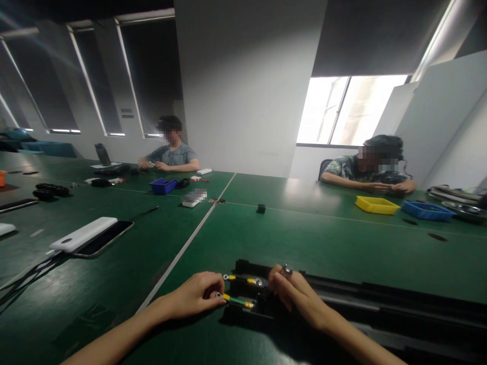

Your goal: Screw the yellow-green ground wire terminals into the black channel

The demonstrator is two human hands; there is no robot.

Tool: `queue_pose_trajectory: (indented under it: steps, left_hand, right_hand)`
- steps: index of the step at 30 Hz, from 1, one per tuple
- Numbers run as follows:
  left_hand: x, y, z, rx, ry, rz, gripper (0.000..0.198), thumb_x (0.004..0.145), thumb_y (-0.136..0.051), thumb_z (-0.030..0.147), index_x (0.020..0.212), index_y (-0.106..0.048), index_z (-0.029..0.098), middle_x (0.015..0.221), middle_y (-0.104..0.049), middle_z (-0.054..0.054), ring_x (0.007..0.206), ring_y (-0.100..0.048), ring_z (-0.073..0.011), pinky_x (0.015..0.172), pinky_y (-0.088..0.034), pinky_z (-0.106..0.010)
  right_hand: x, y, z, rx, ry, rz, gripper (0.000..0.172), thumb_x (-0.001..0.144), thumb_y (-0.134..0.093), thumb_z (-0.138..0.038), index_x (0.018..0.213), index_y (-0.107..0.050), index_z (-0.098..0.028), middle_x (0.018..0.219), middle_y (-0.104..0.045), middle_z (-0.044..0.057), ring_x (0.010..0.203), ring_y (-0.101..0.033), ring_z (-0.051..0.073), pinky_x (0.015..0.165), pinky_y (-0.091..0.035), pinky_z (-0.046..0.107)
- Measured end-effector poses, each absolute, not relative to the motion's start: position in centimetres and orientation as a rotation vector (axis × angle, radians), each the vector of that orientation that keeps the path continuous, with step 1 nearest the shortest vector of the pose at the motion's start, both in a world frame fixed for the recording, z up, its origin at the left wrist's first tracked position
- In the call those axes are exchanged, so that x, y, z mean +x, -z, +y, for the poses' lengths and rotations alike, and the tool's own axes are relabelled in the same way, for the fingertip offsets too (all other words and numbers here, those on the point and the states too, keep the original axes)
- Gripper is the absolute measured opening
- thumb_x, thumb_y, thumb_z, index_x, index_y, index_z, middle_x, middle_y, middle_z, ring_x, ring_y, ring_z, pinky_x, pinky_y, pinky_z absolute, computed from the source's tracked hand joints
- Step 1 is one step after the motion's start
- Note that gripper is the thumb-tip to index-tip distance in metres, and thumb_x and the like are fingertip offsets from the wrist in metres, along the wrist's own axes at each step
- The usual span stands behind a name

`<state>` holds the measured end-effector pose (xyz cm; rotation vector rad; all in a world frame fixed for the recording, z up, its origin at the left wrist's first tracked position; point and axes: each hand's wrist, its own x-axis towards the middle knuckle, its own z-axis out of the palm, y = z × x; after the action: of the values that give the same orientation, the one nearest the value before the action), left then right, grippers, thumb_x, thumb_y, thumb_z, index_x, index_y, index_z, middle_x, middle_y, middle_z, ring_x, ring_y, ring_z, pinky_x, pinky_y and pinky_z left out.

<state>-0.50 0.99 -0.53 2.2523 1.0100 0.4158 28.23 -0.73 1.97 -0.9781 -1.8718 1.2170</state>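
My left hand (205,291) is closed at the left end of a long black housing (365,304). Its thumb and fingertips pinch near the ring terminal of a short green wire (236,301) with yellow crimped ends. Behind that lies a short black wire (239,279), also with yellow ends and a ring terminal. Both wires run into the housing's end. My right hand (292,291) is wrapped round what looks like a screwdriver (287,270), held upright over the housing. Only its round, shiny top shows; the tip is hidden behind my fingers.
A white power bank (85,234) and a phone (108,240) with cables lie at left. Further off are a dark blue tray (163,186), a small black block (261,208), a yellow tray (376,205) and a blue tray (428,211). Two people sit across the green table (213,243).
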Motion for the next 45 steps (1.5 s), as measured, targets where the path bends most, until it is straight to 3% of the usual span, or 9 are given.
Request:
queue_pose_trajectory:
  steps: [14, 21, 28, 45]
  left_hand:
    - [-0.5, 0.6, 1.0, 2.275, -0.404, 1.013, 0.010, 0.088, -0.060, 0.026, 0.086, -0.057, 0.016, 0.078, -0.054, 0.002, 0.067, -0.048, -0.0126, 0.060, -0.035, -0.020]
    - [-0.6, 0.8, 1.1, 2.278, -0.447, 0.980, 0.011, 0.088, -0.061, 0.026, 0.085, -0.057, 0.016, 0.077, -0.054, 0.002, 0.066, -0.048, -0.0125, 0.060, -0.034, -0.020]
    - [-0.5, 0.6, 1.1, 2.262, -0.444, 0.975, 0.010, 0.087, -0.062, 0.025, 0.085, -0.057, 0.016, 0.076, -0.053, 0.002, 0.065, -0.048, -0.0124, 0.059, -0.034, -0.019]
    - [-0.7, 1.0, 1.2, 2.253, -0.448, 0.976, 0.008, 0.086, -0.063, 0.022, 0.086, -0.058, 0.016, 0.077, -0.053, 0.002, 0.065, -0.048, -0.0117, 0.058, -0.034, -0.018]
  right_hand:
    - [28.1, -2.7, -0.9, -1.019, -1.097, -2.057, 0.047, 0.092, -0.044, -0.058, 0.081, -0.059, -0.015, 0.064, -0.056, 0.000, 0.049, -0.044, 0.009, 0.047, -0.037, 0.020]
    - [28.3, -3.3, -1.0, -0.887, -1.080, -2.107, 0.036, 0.090, -0.054, -0.049, 0.085, -0.063, -0.014, 0.076, -0.062, 0.003, 0.070, -0.056, 0.015, 0.065, -0.046, 0.025]
    - [28.2, -3.1, -1.0, -0.889, -1.199, -2.053, 0.036, 0.092, -0.049, -0.049, 0.094, -0.060, -0.015, 0.077, -0.057, 0.002, 0.052, -0.044, 0.008, 0.047, -0.038, 0.019]
    - [28.3, -2.8, -1.0, -0.927, -1.173, -2.053, 0.020, 0.090, -0.054, -0.031, 0.086, -0.064, -0.014, 0.074, -0.062, 0.001, 0.056, -0.049, 0.009, 0.049, -0.039, 0.017]
